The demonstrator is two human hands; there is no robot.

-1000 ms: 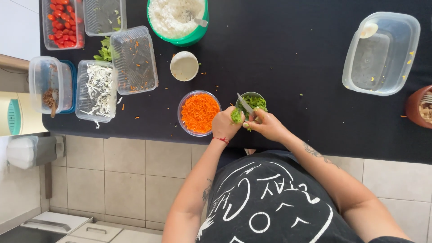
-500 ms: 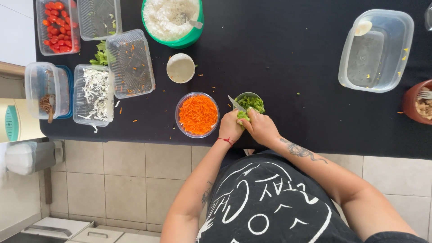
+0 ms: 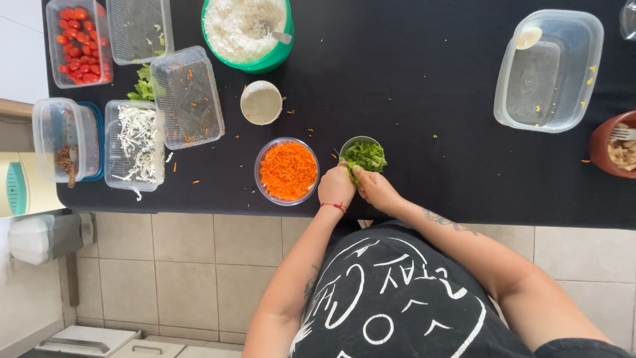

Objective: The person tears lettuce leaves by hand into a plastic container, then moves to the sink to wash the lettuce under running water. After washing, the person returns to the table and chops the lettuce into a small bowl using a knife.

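On the black worktop [image 3: 424, 79], both hands [image 3: 336, 187] [image 3: 374, 187] pinch greens [image 3: 364, 156], carrot bowl [image 3: 287, 171] at 9 o'clock, tiled floor below.

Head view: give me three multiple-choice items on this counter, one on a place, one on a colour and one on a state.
1. Where does the bowl of grated carrot stand?
A. just left of the small bowl of chopped greens
B. beside the tomatoes
C. on the floor

2. What colour is the bowl of rice?
A. red
B. green
C. black

3. What state is the large clear tub at the right in?
A. filled to the brim
B. lidded
C. open and almost empty

Answers:
1 A: the two bowls sit side by side, with the carrot on the left.
2 B: its rim and wall are green.
3 C: it has no lid, and only a few scraps lie on its bottom.
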